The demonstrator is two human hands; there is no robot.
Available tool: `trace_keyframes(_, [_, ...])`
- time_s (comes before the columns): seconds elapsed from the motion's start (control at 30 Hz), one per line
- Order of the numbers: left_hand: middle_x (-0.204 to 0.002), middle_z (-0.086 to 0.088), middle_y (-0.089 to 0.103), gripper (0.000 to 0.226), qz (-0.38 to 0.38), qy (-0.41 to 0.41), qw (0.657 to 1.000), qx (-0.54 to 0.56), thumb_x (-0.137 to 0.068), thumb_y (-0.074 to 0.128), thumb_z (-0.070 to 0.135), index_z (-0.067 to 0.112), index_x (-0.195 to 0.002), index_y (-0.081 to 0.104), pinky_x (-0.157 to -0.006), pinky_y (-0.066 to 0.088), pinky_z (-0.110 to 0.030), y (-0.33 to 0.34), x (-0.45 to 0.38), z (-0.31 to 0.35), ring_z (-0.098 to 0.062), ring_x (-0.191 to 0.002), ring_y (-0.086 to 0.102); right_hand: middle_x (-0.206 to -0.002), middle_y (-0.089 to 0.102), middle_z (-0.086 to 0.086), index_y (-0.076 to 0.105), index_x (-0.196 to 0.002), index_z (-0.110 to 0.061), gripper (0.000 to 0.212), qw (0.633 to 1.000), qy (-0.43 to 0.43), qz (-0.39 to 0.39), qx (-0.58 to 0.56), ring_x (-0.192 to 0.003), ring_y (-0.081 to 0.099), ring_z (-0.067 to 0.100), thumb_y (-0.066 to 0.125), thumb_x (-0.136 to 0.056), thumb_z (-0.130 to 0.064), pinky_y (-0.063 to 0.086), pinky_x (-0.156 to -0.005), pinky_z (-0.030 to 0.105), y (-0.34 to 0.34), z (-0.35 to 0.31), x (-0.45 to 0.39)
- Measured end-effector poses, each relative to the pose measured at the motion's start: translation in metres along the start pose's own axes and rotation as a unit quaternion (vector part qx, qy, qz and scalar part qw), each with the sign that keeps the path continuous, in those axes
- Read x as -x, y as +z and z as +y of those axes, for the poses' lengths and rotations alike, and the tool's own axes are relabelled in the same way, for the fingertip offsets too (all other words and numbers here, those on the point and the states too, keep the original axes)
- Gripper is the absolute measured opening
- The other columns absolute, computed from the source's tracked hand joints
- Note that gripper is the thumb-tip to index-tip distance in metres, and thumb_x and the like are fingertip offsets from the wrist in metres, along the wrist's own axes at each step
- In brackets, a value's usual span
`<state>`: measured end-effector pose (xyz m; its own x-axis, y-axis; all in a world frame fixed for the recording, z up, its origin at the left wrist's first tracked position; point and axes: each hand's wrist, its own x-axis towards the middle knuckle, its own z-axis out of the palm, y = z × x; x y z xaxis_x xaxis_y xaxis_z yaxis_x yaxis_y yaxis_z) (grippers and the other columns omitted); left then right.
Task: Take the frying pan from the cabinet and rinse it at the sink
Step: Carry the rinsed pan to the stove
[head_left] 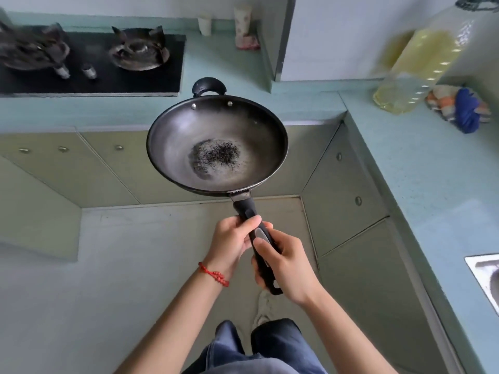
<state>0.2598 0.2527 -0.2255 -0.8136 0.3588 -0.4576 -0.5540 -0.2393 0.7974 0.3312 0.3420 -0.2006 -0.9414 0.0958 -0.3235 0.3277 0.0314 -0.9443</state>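
A black frying pan (216, 144) with a dark, speckled patch in its bottom hangs in the air in front of the corner cabinets. Its long black handle points toward me. My left hand (233, 240) grips the handle near the pan, and my right hand (283, 263) grips it lower down, near its end. The pan is held about level, above the floor. A steel sink (486, 276) shows only as a corner at the right edge, set in the green counter.
A black gas stove (89, 58) with two burners lies on the counter at the back left. A large bottle of yellow oil (421, 68) and a bundled cloth (459, 106) stand on the right counter (432, 171). Closed cabinet doors (348, 190) line the corner.
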Motion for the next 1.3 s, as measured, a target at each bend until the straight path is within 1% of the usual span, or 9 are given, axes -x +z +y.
trace_keyframes(0.27, [-0.057, -0.003, 0.070, 0.023, 0.056, 0.034, 0.998, 0.016, -0.086, 0.051, 0.001, -0.001, -0.066, 0.062, -0.052, 0.051, -0.019, -0.005, -0.076, 0.045, -0.012, -0.052, 0.065, -0.051, 0.049, 0.009, 0.043, -0.070, -0.008, 0.023, 0.998, -0.011, -0.060, 0.014, -0.033, 0.044, 0.019, 0.042, -0.093, -0.008, 0.033, -0.035, 0.021, -0.012, -0.030, -0.098])
trace_keyframes(0.33, [-0.056, -0.002, 0.070, 0.022, 0.067, 0.038, 0.997, 0.020, -0.086, 0.051, 0.001, -0.002, -0.068, 0.062, -0.051, 0.051, -0.018, 0.001, -0.098, 0.058, -0.011, -0.051, 0.064, -0.051, 0.048, 0.010, 0.045, -0.071, -0.008, 0.023, 0.997, -0.020, -0.070, 0.018, -0.032, 0.044, 0.019, 0.042, -0.093, -0.008, 0.033, -0.035, 0.021, -0.021, -0.039, -0.123])
trace_keyframes(0.43, [-0.055, -0.002, 0.070, 0.017, 0.078, 0.038, 0.996, 0.028, -0.086, 0.050, 0.002, -0.004, -0.074, 0.060, -0.051, 0.051, -0.018, 0.011, -0.131, 0.077, -0.011, -0.051, 0.065, -0.050, 0.048, 0.012, 0.045, -0.073, -0.004, 0.021, 0.996, -0.033, -0.080, 0.019, -0.031, 0.043, 0.018, 0.041, -0.093, -0.007, 0.032, -0.036, 0.020, -0.035, -0.054, -0.159])
trace_keyframes(0.6, [-0.053, -0.002, 0.070, 0.017, 0.086, 0.041, 0.995, 0.027, -0.087, 0.050, 0.002, -0.004, -0.074, 0.059, -0.051, 0.052, -0.018, 0.021, -0.180, 0.107, -0.010, -0.051, 0.065, -0.052, 0.049, 0.014, 0.046, -0.074, -0.003, 0.020, 0.996, -0.040, -0.080, 0.017, -0.033, 0.044, 0.022, 0.041, -0.093, -0.007, 0.034, -0.036, 0.021, -0.049, -0.074, -0.213])
trace_keyframes(0.9, [-0.057, -0.004, 0.070, 0.016, 0.064, 0.015, 0.998, 0.014, -0.086, 0.050, 0.001, -0.006, -0.074, 0.059, -0.056, 0.054, -0.021, 0.005, -0.286, 0.153, -0.013, -0.055, 0.066, -0.052, 0.049, 0.012, 0.045, -0.073, -0.004, 0.020, 0.999, -0.021, -0.047, 0.008, -0.034, 0.042, 0.022, 0.042, -0.092, -0.005, 0.035, -0.038, 0.022, -0.049, -0.098, -0.318])
trace_keyframes(1.0, [-0.060, -0.005, 0.071, 0.015, 0.037, 0.007, 0.999, -0.001, -0.086, 0.051, 0.002, -0.006, -0.077, 0.060, -0.059, 0.055, -0.022, -0.005, -0.324, 0.175, -0.016, -0.058, 0.067, -0.050, 0.048, 0.011, 0.045, -0.073, -0.004, 0.020, 0.999, -0.014, -0.025, -0.013, -0.035, 0.042, 0.022, 0.042, -0.093, -0.006, 0.035, -0.037, 0.022, -0.043, -0.111, -0.356])
trace_keyframes(1.1, [-0.060, -0.003, 0.071, 0.018, 0.022, -0.002, 1.000, -0.020, -0.087, 0.050, 0.003, -0.004, -0.075, 0.062, -0.058, 0.054, -0.020, -0.013, -0.358, 0.196, -0.013, -0.057, 0.066, -0.049, 0.048, 0.009, 0.046, -0.072, -0.004, 0.022, 1.000, -0.010, -0.005, -0.017, -0.034, 0.043, 0.021, 0.042, -0.093, -0.005, 0.034, -0.037, 0.021, -0.036, -0.120, -0.390])
trace_keyframes(1.2, [-0.059, -0.003, 0.071, 0.020, 0.003, -0.014, 1.000, -0.027, -0.087, 0.050, 0.003, -0.002, -0.073, 0.063, -0.059, 0.054, -0.020, -0.017, -0.381, 0.208, -0.013, -0.058, 0.067, -0.047, 0.049, 0.007, 0.047, -0.076, -0.003, 0.018, 0.999, -0.009, 0.012, -0.033, -0.034, 0.042, 0.021, 0.042, -0.093, -0.006, 0.034, -0.036, 0.021, -0.033, -0.127, -0.415])
trace_keyframes(1.3, [-0.059, -0.003, 0.071, 0.019, 0.000, -0.022, 0.999, -0.025, -0.087, 0.050, 0.003, -0.004, -0.075, 0.063, -0.060, 0.055, -0.020, -0.020, -0.404, 0.217, -0.013, -0.058, 0.067, -0.048, 0.048, 0.012, 0.048, -0.079, 0.000, 0.017, 0.999, -0.006, 0.023, -0.034, -0.035, 0.043, 0.023, 0.042, -0.093, -0.006, 0.034, -0.037, 0.021, -0.034, -0.130, -0.436])
